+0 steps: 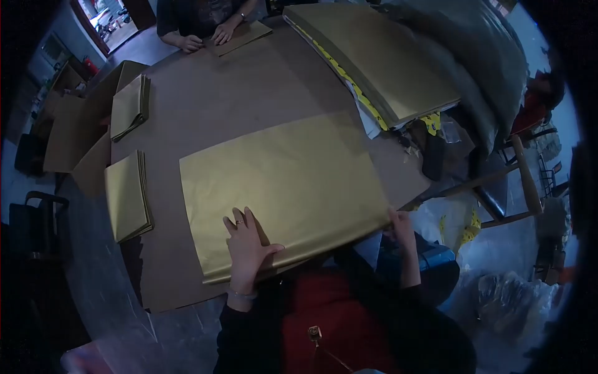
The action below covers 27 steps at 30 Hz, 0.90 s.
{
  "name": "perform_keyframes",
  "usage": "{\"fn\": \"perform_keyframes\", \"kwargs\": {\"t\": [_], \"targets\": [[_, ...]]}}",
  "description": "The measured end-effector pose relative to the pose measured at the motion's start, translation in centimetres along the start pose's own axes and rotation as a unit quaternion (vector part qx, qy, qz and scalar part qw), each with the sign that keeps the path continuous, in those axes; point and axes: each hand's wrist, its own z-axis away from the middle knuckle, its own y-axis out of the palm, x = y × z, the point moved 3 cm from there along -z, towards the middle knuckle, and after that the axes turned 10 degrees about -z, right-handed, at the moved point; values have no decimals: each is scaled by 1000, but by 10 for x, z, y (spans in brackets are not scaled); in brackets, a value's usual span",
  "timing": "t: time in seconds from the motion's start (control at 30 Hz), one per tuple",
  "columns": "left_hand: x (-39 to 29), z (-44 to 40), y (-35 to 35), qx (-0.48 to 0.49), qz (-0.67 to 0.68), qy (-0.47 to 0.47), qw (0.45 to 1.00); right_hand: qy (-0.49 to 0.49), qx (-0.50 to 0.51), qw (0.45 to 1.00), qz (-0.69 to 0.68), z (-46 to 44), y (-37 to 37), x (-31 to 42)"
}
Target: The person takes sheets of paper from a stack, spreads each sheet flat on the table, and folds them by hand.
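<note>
A large sheet of gold paper [286, 174] lies in front of me on the brown-covered table [230, 93]. Its near edge curls up in a long rounded bend. My left hand [246, 243] rests on the sheet near that edge, fingers spread and a ring on one of them. At the sheet's near right corner, my right hand [400, 225] pinches the paper between thumb and fingers. To the left lie two piles of folded gold paper, a nearer pile [128, 198] and a farther pile [129, 107].
Across the table a person's hands [215, 38] rest by a folded gold sheet [244, 38]. A thick stack of gold sheets [380, 59] lies at the back right, beside a big grey plastic-wrapped bundle [479, 56]. An open cardboard box [87, 128] stands left; a wooden chair [526, 174] right.
</note>
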Motion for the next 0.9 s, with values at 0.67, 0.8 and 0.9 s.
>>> {"fn": "perform_keyframes", "kwargs": {"t": [0.67, 0.8, 0.9], "targets": [[2, 1, 0, 19, 17, -1, 1000, -326, 39, 897, 297, -14, 11, 22], [-1, 2, 0, -7, -1, 0, 1000, -224, -69, 940, 246, -16, 22, 29], [-3, -6, 0, 8, -14, -24, 1000, -268, -97, 918, 274, -32, 26, 34]]}}
